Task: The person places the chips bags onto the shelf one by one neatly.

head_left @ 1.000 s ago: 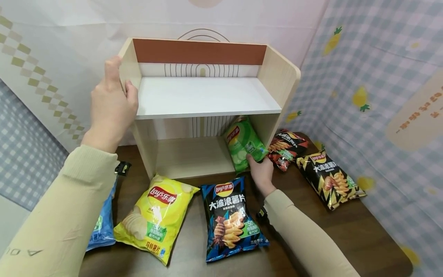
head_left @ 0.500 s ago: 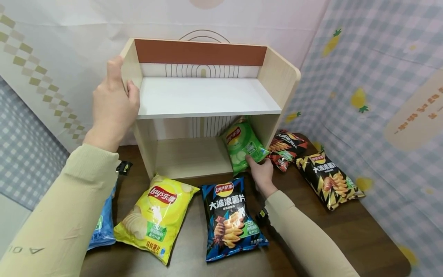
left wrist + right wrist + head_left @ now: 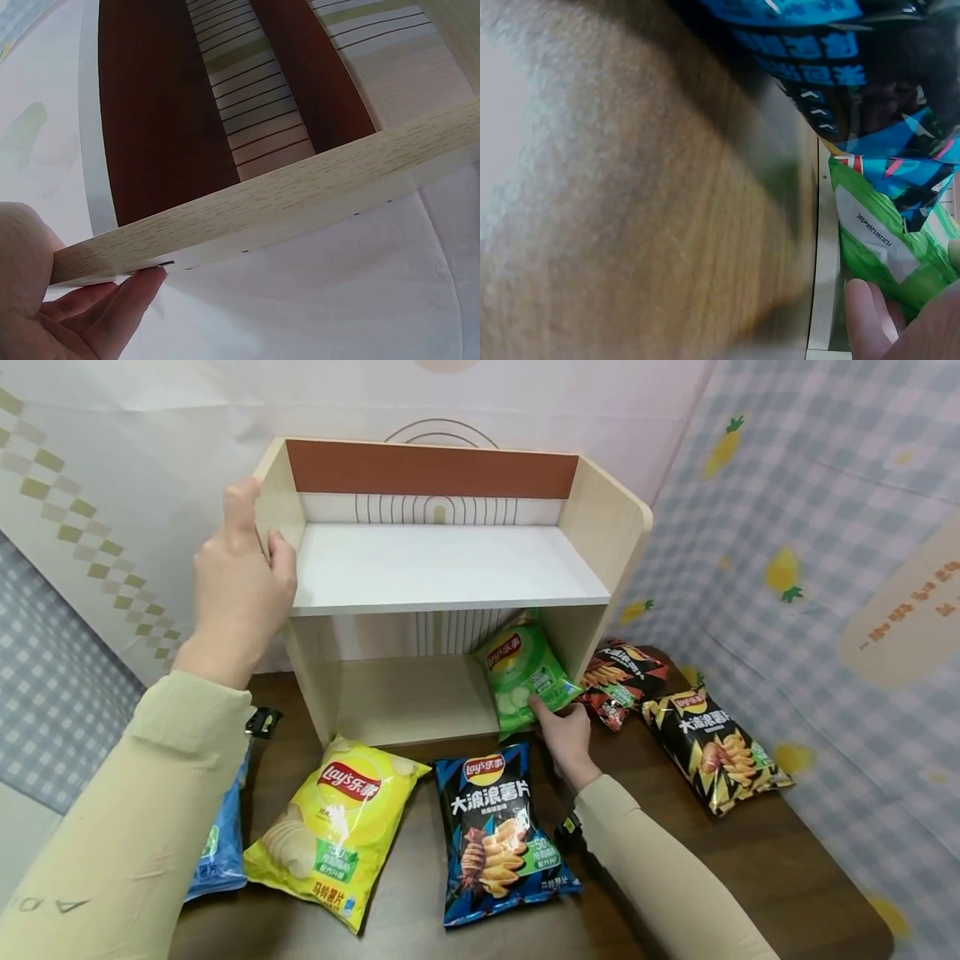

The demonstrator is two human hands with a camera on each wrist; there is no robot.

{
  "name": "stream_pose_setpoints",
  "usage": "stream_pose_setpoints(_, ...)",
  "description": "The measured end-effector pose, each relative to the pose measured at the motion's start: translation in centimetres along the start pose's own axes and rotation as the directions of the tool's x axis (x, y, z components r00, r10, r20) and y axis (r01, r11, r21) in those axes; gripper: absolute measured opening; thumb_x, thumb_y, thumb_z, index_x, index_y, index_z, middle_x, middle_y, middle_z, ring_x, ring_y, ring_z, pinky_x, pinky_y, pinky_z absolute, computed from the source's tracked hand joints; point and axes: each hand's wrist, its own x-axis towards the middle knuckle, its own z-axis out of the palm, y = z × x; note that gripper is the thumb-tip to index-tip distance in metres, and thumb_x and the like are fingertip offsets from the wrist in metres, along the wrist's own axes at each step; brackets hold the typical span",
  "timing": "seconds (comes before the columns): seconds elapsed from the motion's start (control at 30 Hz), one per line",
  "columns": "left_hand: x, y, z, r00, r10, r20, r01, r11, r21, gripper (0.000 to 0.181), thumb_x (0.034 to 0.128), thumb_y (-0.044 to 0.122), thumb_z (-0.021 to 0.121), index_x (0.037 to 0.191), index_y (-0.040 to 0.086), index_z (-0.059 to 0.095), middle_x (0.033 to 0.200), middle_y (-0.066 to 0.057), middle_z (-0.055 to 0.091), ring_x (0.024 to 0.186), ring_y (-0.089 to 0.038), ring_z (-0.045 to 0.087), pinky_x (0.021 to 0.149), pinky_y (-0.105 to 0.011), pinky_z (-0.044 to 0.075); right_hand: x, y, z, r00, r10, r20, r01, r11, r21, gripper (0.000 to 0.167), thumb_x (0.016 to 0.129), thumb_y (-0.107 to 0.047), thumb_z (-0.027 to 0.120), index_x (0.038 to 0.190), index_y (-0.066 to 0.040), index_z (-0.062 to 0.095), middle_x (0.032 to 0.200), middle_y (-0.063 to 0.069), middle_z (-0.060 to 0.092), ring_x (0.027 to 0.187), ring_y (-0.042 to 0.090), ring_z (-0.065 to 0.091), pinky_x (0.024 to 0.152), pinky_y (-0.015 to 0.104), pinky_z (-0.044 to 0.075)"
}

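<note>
A dark brown, wood-grained bench (image 3: 772, 877) is spread beneath both hands. On it a two-level shelf unit (image 3: 450, 564) is stood, its side gripped by the left hand (image 3: 243, 577). In its lower level a tilted green bag (image 3: 517, 667) is pinched by the right hand (image 3: 567, 735). Between the hands, nearer the person, a yellow bag (image 3: 341, 827) and a black-and-blue bag (image 3: 495, 839) are laid. Right of the right hand, black-and-red (image 3: 622, 677) and black-and-gold (image 3: 716, 750) bags are seen.
</note>
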Motion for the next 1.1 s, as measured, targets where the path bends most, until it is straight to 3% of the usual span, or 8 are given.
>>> stream_pose_setpoints(0.2, 0.1, -0.1, -0.1, 1.0, -0.005, 0.005, 0.005, 1.0, 0.004, 0.042, 0.0989, 0.027, 0.037, 0.139, 0.021, 0.028, 0.114, -0.035, 0.058, 0.082, -0.06, 0.051, 0.071, -0.067, 0.038, 0.0, -0.2, 0.1, 1.0, -0.008, -0.001, 0.008, 1.0, -0.024, 0.064, 0.083, -0.048, 0.072, 0.118, -0.004, 0.042, 0.105, 0.016, 0.05, 0.087, 0.04, 0.06, 0.077, 0.05, 0.052)
stream_pose_setpoints(0.4, 0.1, -0.1, 0.0, 1.0, -0.001, 0.005, 0.001, 1.0, 0.005, 0.042, 0.099, 0.027, 0.037, 0.139, 0.021, 0.028, 0.113, -0.035, 0.058, 0.081, -0.06, 0.051, 0.07, -0.067, 0.038, -0.6, -0.2, 0.0, 1.0, -0.005, 0.028, 0.005, 1.0, -0.001, 0.071, 0.083, -0.044, 0.074, 0.127, -0.002, 0.038, 0.114, 0.017, 0.049, 0.093, 0.031, 0.06, 0.079, 0.048, 0.053)
stream_pose_setpoints(0.63, 0.1, -0.1, 0.0, 1.0, 0.003, 0.009, -0.003, 1.0, 0.006, 0.042, 0.0992, 0.027, 0.037, 0.14, 0.021, 0.028, 0.113, -0.035, 0.057, 0.082, -0.06, 0.052, 0.07, -0.067, 0.038, -2.2, -0.5, -0.9, 0.995, 0.053, 0.09, -0.049, 0.997, -0.052, 0.078, 0.082, -0.049, 0.072, 0.133, -0.003, 0.035, 0.117, 0.017, 0.051, 0.1, 0.028, 0.059, 0.079, 0.043, 0.054)
stream_pose_setpoints(0.9, 0.2, 0.0, 0.0, 1.0, -0.006, 0.016, 0.006, 1.0, 0.004, 0.042, 0.0992, 0.028, 0.037, 0.14, 0.022, 0.027, 0.114, -0.035, 0.057, 0.082, -0.06, 0.052, 0.07, -0.066, 0.039, -4.9, -1.2, -2.3, 0.97, 0.127, 0.208, -0.088, 0.978, -0.188, 0.079, 0.086, -0.052, 0.066, 0.14, -0.005, 0.033, 0.126, 0.02, 0.051, 0.106, 0.033, 0.06, 0.082, 0.045, 0.053)
stream_pose_setpoints(1.1, 0.1, -0.2, -0.1, 1.0, -0.007, 0.012, 0.007, 1.0, 0.003, 0.042, 0.099, 0.027, 0.037, 0.14, 0.021, 0.028, 0.117, -0.034, 0.057, 0.085, -0.062, 0.052, 0.071, -0.067, 0.039, -7.1, -1.2, -3.3, 0.945, 0.161, 0.284, -0.076, 0.955, -0.286, 0.084, 0.082, -0.059, 0.067, 0.14, -0.007, 0.035, 0.127, 0.02, 0.053, 0.102, 0.031, 0.062, 0.079, 0.043, 0.054)
